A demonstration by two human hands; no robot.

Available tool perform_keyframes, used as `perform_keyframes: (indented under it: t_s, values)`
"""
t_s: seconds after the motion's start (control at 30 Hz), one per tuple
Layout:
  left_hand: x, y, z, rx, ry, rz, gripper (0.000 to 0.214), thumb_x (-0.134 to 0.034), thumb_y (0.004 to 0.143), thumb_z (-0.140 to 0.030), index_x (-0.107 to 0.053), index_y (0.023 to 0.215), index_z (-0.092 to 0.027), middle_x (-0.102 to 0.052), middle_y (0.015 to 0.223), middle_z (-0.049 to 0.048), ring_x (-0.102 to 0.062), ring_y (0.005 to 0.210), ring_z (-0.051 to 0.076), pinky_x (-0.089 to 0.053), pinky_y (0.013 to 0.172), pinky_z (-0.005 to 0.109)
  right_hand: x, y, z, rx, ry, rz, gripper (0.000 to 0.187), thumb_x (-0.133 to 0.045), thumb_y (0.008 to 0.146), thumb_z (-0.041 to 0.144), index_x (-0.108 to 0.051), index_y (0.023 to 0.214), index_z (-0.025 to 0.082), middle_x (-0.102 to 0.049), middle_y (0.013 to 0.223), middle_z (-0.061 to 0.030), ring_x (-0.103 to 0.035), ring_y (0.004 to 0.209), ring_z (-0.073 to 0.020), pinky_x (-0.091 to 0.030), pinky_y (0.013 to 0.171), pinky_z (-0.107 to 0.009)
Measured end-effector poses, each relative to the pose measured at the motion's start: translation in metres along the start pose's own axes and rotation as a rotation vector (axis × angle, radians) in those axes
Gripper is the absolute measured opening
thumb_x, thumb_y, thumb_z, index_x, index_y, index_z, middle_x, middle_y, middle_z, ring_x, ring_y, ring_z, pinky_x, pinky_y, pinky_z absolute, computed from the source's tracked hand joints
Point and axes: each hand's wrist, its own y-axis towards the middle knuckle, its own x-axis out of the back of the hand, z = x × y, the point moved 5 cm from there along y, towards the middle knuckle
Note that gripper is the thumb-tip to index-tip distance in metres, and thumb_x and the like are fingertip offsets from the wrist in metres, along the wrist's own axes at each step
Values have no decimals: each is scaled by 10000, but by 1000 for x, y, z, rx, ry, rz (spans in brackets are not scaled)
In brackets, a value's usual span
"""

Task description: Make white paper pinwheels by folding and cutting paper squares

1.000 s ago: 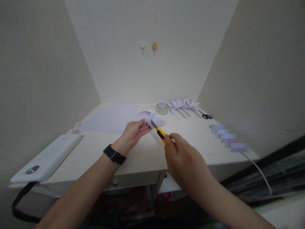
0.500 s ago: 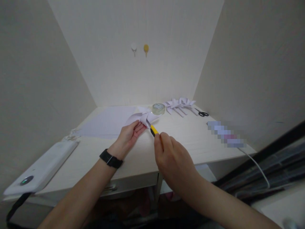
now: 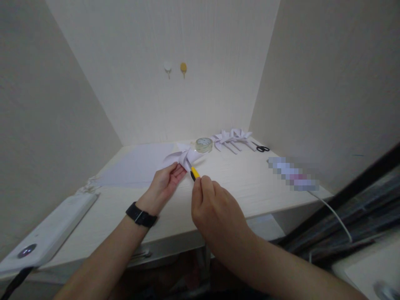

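My left hand (image 3: 164, 181) holds a white folded paper pinwheel (image 3: 184, 156) by its near edge, just above the pale wooden desk (image 3: 237, 175). My right hand (image 3: 212, 208) is closed around a yellow utility knife (image 3: 194, 173). The knife's tip rests against the pinwheel beside my left fingers. A black watch sits on my left wrist.
A large white paper sheet (image 3: 137, 163) lies behind the pinwheel. A roll of clear tape (image 3: 204, 144), several finished paper pinwheels (image 3: 231, 136) and black scissors (image 3: 261, 148) sit at the back right. A white device (image 3: 46, 233) lies at the desk's left edge, a white cable (image 3: 331, 212) at the right.
My right hand has moved forward and left, bringing the knife tip up to the pinwheel. The view has shifted to the right.
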Motion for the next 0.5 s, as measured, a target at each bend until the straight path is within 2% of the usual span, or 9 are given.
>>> perform_keyframes:
  t_s: [0.13, 0.5]
  values:
    - [-4, -2, -2, -45, 57, 54, 221, -425, 908, 19, -582, 813, -105, -674, 705, 86, -670, 636, 128, -581, 714, 236, 1, 2, 2, -13, 18, 30, 265, -469, 794, -49, -666, 952, 33, -630, 786, -123, -601, 644, -189, -507, 482, -272]
    - [-8, -5, -1, -43, 81, 70, 202, -408, 934, -36, -600, 904, -90, -696, 761, 109, -692, 684, 143, -588, 724, 251, 4, 4, 5, 1, 17, 31, 254, -457, 812, -43, -654, 952, 36, -617, 771, -120, -593, 634, -189, -495, 475, -272]
